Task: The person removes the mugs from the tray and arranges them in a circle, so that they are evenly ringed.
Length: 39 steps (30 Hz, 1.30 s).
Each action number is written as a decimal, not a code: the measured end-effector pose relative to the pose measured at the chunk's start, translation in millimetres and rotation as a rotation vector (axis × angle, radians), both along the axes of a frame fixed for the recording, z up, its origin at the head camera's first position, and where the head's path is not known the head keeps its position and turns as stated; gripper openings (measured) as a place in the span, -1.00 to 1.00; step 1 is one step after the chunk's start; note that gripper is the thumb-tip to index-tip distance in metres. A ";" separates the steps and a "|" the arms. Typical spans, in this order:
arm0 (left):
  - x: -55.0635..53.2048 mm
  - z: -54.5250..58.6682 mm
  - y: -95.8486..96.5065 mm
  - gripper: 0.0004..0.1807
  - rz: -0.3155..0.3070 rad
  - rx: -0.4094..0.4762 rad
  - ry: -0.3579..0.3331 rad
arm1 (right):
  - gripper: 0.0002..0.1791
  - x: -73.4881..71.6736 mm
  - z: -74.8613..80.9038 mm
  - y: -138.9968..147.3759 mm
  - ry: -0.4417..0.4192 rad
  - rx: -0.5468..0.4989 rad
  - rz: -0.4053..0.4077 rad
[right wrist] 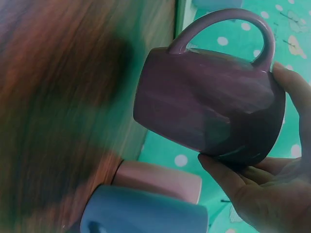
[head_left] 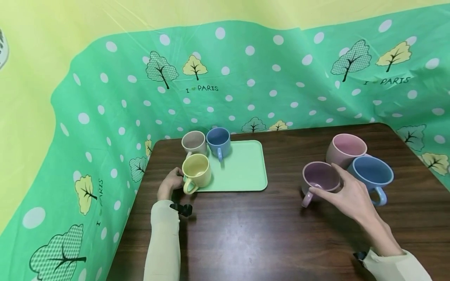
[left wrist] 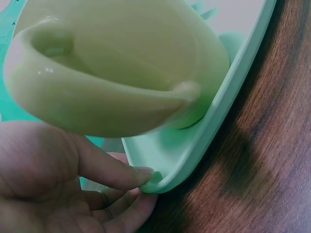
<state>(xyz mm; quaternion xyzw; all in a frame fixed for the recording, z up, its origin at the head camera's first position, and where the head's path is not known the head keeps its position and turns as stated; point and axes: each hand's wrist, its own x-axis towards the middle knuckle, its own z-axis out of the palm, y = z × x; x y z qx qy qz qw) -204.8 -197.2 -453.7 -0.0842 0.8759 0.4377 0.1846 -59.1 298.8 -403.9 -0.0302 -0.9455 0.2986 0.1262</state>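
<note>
In the head view my left hand (head_left: 172, 179) is at the near left corner of a light green tray (head_left: 246, 171). The left wrist view shows its thumb on the tray rim (left wrist: 167, 182) and fingers beneath, pinching it. A yellow mug (head_left: 197, 171) stands on the tray beside this hand, its handle toward me. My right hand (head_left: 353, 195) grips a purple mug (head_left: 318, 179) by its rim and side, thumb near the handle (right wrist: 228, 17). That mug appears lifted off the table.
Behind the yellow mug, a greyish-pink mug (head_left: 194, 143) and a blue mug (head_left: 218, 142) stand on the tray. A pink mug (head_left: 346, 150) and a larger blue mug (head_left: 372, 173) stand right of the purple one. Patterned cloth (head_left: 246, 89) hangs behind the wooden table (head_left: 239, 234).
</note>
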 end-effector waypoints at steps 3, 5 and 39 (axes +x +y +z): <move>1.0 0.5 0.9 -0.76 0.008 -0.010 0.001 | 0.01 3.9 -1.6 4.8 0.003 0.006 -0.012; 0.6 -0.7 0.5 -0.76 0.006 -0.008 0.000 | 0.01 6.2 -1.8 7.8 0.000 0.014 -0.023; -0.5 -2.7 -0.1 -0.75 0.007 -0.008 -0.004 | 0.12 31.4 -8.5 31.9 -0.037 0.025 -0.107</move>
